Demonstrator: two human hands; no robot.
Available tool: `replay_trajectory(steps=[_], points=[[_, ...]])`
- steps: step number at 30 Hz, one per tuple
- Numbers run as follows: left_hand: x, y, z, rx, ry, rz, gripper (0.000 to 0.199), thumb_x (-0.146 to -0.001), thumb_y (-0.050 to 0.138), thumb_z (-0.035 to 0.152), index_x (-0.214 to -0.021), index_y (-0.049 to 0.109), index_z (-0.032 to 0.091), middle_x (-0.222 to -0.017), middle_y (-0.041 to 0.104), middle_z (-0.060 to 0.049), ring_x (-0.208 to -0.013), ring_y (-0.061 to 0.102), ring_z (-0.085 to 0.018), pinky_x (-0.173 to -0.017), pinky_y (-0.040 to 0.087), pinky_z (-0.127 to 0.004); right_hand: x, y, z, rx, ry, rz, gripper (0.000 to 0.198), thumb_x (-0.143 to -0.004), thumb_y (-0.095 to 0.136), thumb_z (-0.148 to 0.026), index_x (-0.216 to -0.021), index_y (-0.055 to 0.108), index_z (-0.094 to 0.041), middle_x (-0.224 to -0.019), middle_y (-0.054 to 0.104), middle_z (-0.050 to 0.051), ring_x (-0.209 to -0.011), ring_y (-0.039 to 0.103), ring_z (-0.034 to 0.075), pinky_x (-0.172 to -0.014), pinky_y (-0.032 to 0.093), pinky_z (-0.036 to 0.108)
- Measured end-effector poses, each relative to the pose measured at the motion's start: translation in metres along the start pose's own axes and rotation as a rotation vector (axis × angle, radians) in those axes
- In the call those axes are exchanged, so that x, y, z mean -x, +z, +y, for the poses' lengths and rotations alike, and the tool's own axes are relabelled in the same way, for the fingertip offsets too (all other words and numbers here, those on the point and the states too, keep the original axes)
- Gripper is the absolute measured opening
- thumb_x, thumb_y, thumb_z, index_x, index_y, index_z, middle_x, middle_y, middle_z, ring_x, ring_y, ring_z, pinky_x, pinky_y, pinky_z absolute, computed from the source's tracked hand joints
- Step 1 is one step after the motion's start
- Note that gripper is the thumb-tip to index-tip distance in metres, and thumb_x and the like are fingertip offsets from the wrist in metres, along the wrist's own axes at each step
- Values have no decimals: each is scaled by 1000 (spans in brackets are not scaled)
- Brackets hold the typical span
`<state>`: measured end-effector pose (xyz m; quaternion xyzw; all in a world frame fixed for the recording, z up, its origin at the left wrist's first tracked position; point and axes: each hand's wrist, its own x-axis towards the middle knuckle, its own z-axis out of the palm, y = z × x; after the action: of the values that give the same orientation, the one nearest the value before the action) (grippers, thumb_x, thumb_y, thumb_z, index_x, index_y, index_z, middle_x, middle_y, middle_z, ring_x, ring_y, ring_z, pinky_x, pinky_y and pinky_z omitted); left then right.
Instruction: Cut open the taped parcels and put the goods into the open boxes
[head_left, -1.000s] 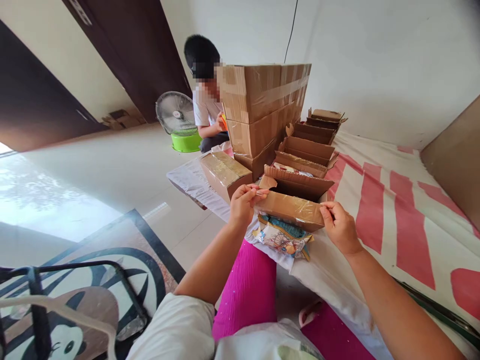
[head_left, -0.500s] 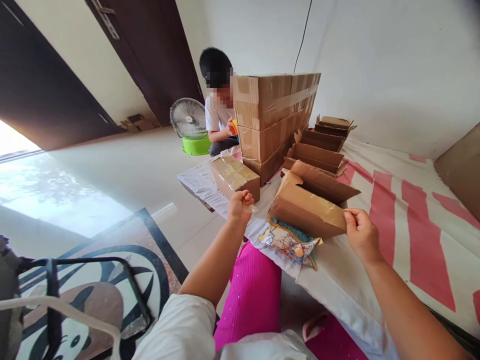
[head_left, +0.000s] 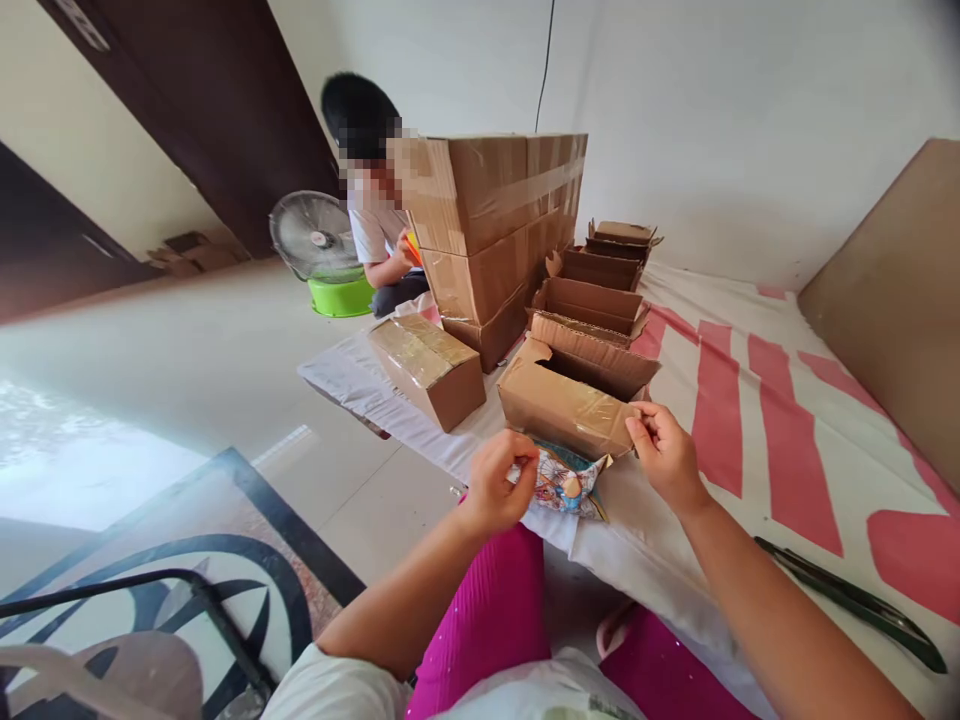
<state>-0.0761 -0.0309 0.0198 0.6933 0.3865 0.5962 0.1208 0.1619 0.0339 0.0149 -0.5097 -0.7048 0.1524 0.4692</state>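
Observation:
An open cardboard box [head_left: 566,405] with raised flaps lies on the cloth-covered table in front of me. At its near right corner, the fingers of my right hand [head_left: 667,455] pinch the cardboard. My left hand [head_left: 501,482] is closed in a pinch just left of a colourful printed packet [head_left: 566,485], partly covering it. What sits between those left fingers does not show. The packet rests against the near side of the open box. Left of it stands a closed, taped cardboard box [head_left: 431,365].
A stack of taped boxes [head_left: 487,220] rises at the back, with several open boxes [head_left: 589,300] in a row beside it. Behind the stack crouches a person [head_left: 379,230] near a fan [head_left: 319,240]. A long dark object [head_left: 847,600] lies by my right forearm.
My left hand has drawn back from the closed box toward the packet; the clear strip seen in it is no longer visible. My right hand stays at the box corner. The view has turned right.

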Motion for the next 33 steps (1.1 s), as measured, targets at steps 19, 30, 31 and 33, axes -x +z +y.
replay_trajectory(steps=[19, 30, 31, 33], points=[[-38, 50, -6, -520, 193, -351, 16, -91, 53, 29, -83, 65, 22, -93, 64, -6, -82, 50, -20, -77, 45, -37, 0, 10, -6, -37, -49, -42, 31, -93, 46, -43, -110, 58, -20, -83, 67, 4, -72, 63, 18, -65, 48, 29], [-34, 61, -10, -542, -23, -240, 12, -91, 43, 17, -80, 47, 21, -79, 56, -5, -75, 52, -22, -67, 41, -34, 3, 7, -8, -68, -55, -113, 32, -93, 46, -45, -110, 57, -19, -73, 61, 1, -65, 58, 16, -60, 45, 28], [-34, 62, -10, -538, -33, -234, 13, -90, 43, 17, -79, 46, 22, -78, 56, -5, -73, 52, -22, -66, 40, -34, 4, 7, -8, -75, -54, -118, 32, -93, 46, -45, -110, 57, -19, -73, 61, 1, -65, 59, 16, -61, 45, 28], [-35, 62, -9, -506, -67, -206, 13, -90, 43, 17, -78, 45, 22, -76, 55, -5, -71, 52, -21, -63, 39, -32, 4, 6, -7, -89, -54, -129, 32, -93, 47, -45, -111, 56, -20, -76, 62, 1, -67, 59, 16, -61, 45, 28]])
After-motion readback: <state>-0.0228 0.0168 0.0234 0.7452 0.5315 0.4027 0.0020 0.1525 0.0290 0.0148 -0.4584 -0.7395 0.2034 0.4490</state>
